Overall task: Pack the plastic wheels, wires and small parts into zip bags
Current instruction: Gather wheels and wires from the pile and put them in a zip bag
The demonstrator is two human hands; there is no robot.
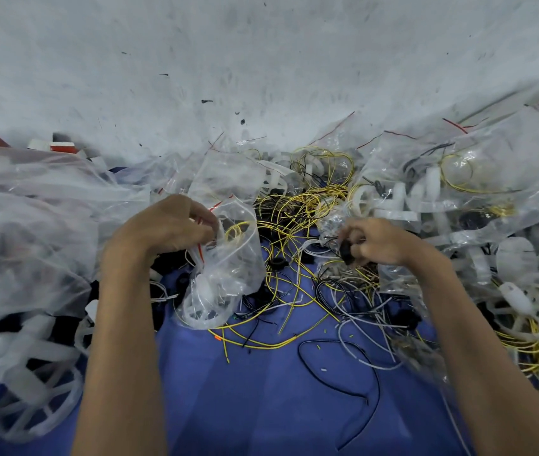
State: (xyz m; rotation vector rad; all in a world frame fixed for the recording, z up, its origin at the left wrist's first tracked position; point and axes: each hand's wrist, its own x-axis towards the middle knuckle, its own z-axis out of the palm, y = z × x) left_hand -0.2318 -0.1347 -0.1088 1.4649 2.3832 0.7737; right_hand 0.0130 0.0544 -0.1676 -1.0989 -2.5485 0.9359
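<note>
My left hand [169,225] grips the mouth of a clear zip bag [228,271] that hangs down over the blue cloth. Inside the bag lie a white plastic wheel at the bottom and a loop of yellow wire near the top. To the right, my right hand [376,241] pinches a small black part [346,251] just above the tangle of wires. Loose yellow, black and white wires [294,291] spread between and below both hands. Small black rings [274,263] lie among them.
Filled zip bags [458,166] pile up at the right and back. White plastic wheels [31,390] and empty clear bags [31,199] heap at the left. More white wheels [524,291] lie at the right. Blue cloth [261,406] covers the surface near me. A grey wall stands behind.
</note>
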